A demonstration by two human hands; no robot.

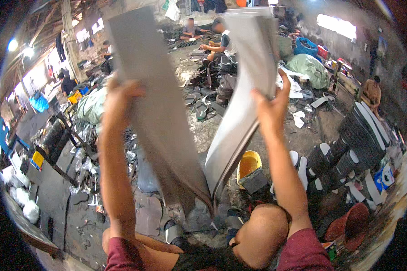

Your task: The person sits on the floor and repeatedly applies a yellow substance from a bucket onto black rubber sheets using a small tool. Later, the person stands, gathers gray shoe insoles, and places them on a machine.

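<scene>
Grasping the left gray sheet by its outer edge with the left grip, clenched there and blurred. Holding the right gray sheet with the right grip, thumb on the near face and fingers reaching up around the outer edge. Raising both sheets upright in front of the body, well apart at the top and meeting at the bottom in a narrow V, between and above two feet in sandals. Showing more than one layer along the side of the right sheet, with a curve toward the lower end. Cannot tell, for the blur, the exact number of layers, nor any join at the bottom.

Sitting low, with bare knees bent and maroon sleeves at the lower edge. Seeing just right of the sheets, on the floor, a yellow bucket with a dark gray block at its front. Finding farther right stacked dark soles, a blue-and-white package and a reddish-brown bucket. Noting at left a yellow box and clear plastic bags. Making out beyond, a pale green sack, a blue bag, a seated co-worker near the middle and another person at far right.
</scene>
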